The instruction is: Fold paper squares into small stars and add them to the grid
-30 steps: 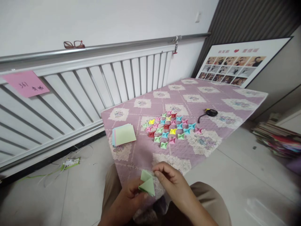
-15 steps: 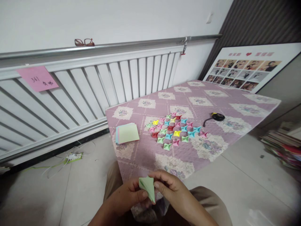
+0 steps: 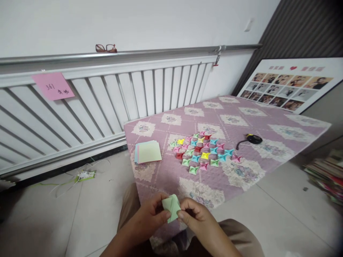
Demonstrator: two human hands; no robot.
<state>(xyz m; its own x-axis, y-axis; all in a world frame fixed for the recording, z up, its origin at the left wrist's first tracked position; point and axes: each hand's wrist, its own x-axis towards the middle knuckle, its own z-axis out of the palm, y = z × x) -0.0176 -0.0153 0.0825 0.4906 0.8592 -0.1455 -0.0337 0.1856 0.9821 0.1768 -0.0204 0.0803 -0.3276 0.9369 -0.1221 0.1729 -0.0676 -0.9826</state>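
Purple tablecloth (image 3: 164, 178), patterned with pale floral patches, spreads out ahead of us. Between our two hands, over its near end, is a folded green paper (image 3: 172, 207). We grasp it from both sides — our left hand (image 3: 151, 216) pinches its left part between thumb and fingers, while our right hand (image 3: 199, 216) grips its right edge, the thumb toward us.

Beyond our hands and a little to the right, small folded paper pieces (image 3: 205, 155) lie in slanting rows: green, pink, blue, yellow and red. Ahead of our left hand we have a stack of paper squares (image 3: 149, 152), pale yellow-green on top, with blue and pink edges showing. Farther out past our right hand lies a black-and-yellow tape measure (image 3: 254, 139).

Beyond the far left edge stands a white radiator (image 3: 158, 89) bearing a pink note (image 3: 53, 86) — and above it, glasses (image 3: 106, 48) rest on a metal pipe (image 3: 166, 52). Far off to our right leans a photo board (image 3: 289, 85).
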